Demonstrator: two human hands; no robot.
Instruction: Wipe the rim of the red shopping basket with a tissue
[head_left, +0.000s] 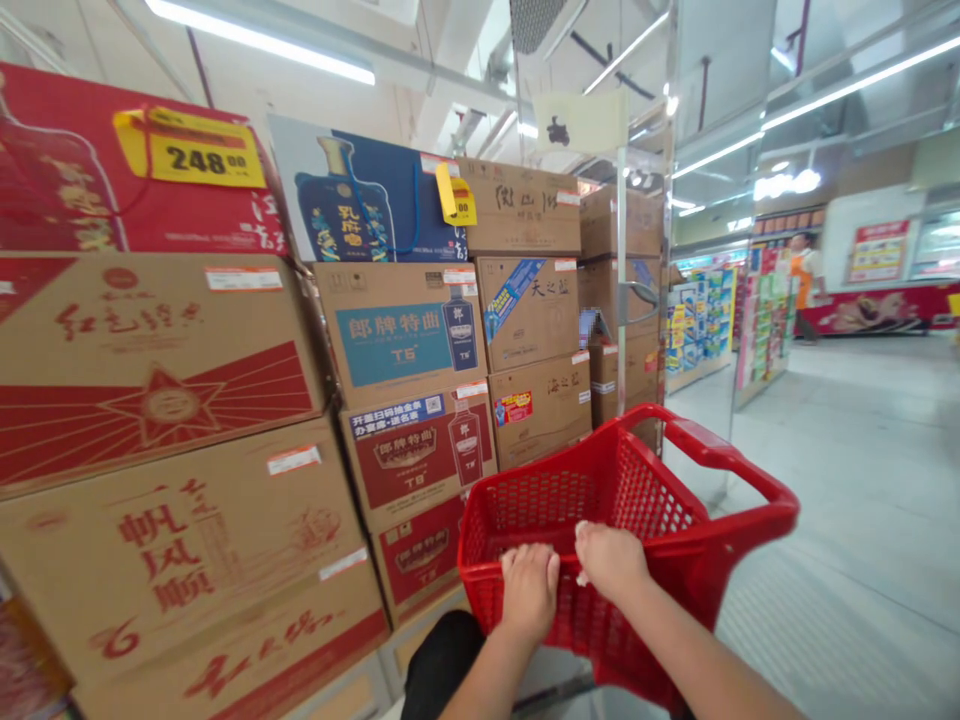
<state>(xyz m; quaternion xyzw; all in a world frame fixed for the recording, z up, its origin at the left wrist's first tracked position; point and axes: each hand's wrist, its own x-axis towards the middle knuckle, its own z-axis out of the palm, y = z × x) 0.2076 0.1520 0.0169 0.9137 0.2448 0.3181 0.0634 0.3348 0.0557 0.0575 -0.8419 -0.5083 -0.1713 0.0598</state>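
A red plastic shopping basket cart [517,500] stands tilted in front of me, with holes in its walls. My left hand [529,585] is closed over its near rim, the fingers curled to the inside. A little to the right, my right hand [616,562] is closed on a crumpled white tissue or cloth [582,578] at the same rim; bits of white stick out above and below the fist. The cart's looped red handle [757,485] points away to the right, with no hand on it. Only part of the basket's inside shows.
Stacked cardboard cartons [172,530] rise close on the left, gift boxes [360,195] and a yellow price tag [199,150] on top. A mirrored pillar [701,250] stands beyond the cart. Pale floor [847,560] stretches right. A person in an orange vest [804,280] is far off.
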